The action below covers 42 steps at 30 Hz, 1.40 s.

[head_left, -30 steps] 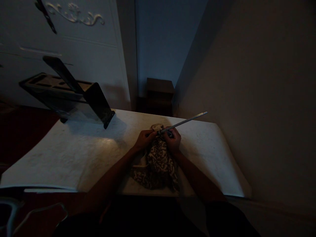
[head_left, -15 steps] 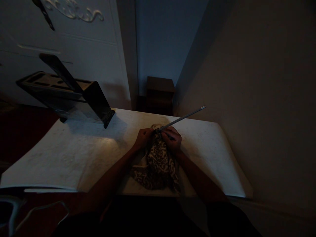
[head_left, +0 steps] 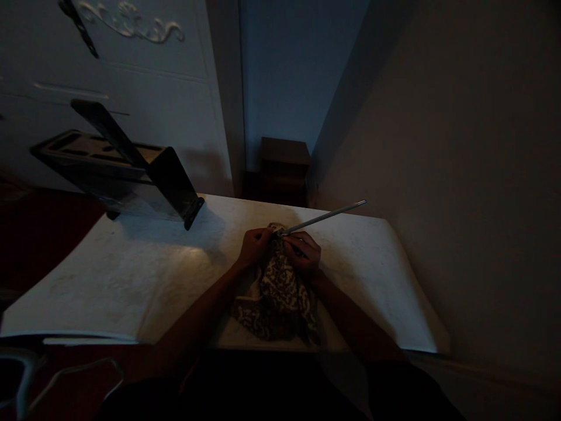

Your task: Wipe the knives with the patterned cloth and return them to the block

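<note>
Metal rod point(head_left: 326, 216), its near end at the far edge of the patterned cloth point(head_left: 280, 286), slants up rightward beyond it. The left hand point(head_left: 254, 247) is closed on that near end, left of the cloth's top; the right hand point(head_left: 305, 252) curls opposite, its grip unclear. A white table point(head_left: 131, 275) lies under the cloth; beyond it, leftward, stands a slotted holder point(head_left: 170, 181), and farther off, straight past it, a brown box point(head_left: 286, 152).

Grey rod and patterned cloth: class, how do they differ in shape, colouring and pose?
The grey rod is thin and straight; the patterned cloth is wide and crumpled. The rod is plain; the cloth has pale swirls on brown. The rod juts forward and rightward; the cloth trails back in folds. Both meet between the left hand and right hand.
</note>
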Tool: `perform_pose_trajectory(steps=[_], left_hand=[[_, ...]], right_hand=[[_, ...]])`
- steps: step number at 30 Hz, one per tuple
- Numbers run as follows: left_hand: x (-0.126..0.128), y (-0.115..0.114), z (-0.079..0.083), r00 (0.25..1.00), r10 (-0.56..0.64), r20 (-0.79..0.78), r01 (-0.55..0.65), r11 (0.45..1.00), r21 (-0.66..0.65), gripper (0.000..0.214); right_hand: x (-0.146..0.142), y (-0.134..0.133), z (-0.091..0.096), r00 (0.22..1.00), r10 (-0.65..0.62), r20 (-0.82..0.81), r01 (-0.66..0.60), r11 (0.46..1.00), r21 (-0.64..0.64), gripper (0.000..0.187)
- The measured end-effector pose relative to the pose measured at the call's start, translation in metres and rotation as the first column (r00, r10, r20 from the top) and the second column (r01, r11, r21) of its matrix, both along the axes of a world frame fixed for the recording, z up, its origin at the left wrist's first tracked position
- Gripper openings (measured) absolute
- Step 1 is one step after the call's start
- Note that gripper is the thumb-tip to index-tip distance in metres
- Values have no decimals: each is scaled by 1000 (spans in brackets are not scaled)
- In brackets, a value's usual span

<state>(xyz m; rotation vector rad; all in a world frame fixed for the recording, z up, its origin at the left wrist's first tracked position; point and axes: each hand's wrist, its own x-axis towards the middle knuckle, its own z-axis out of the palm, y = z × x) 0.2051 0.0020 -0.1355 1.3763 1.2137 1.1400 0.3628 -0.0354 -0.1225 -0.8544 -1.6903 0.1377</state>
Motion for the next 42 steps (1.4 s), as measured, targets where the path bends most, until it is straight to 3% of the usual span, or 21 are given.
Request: perform_pose_trajectory(steps=[8, 16, 30, 38, 42], left_hand=[[-4, -3, 7, 993, -53, -101, 70, 983, 168, 40], [-7, 6, -5, 981, -48, -190, 111, 934, 339, 28], [-5, 6, -7, 977, -19, -211, 86, 947, 310, 22], [2, 0, -3, 981, 110, -160, -83, 982, 169, 22], [6, -4, 4, 994, 76, -79, -66, 990, 124, 25]], right_hand=[[-1, 2, 2, 995, -104, 8, 104, 989, -101, 17], [0, 4, 2, 990, -141, -4, 139, 983, -119, 17], [-4, 4, -3, 994, -111, 0, 111, 989, -101, 20], [-6, 1, 0, 1000, -10, 19, 12, 995, -104, 19], [-6, 5, -2, 996, -91, -8, 89, 984, -154, 16]])
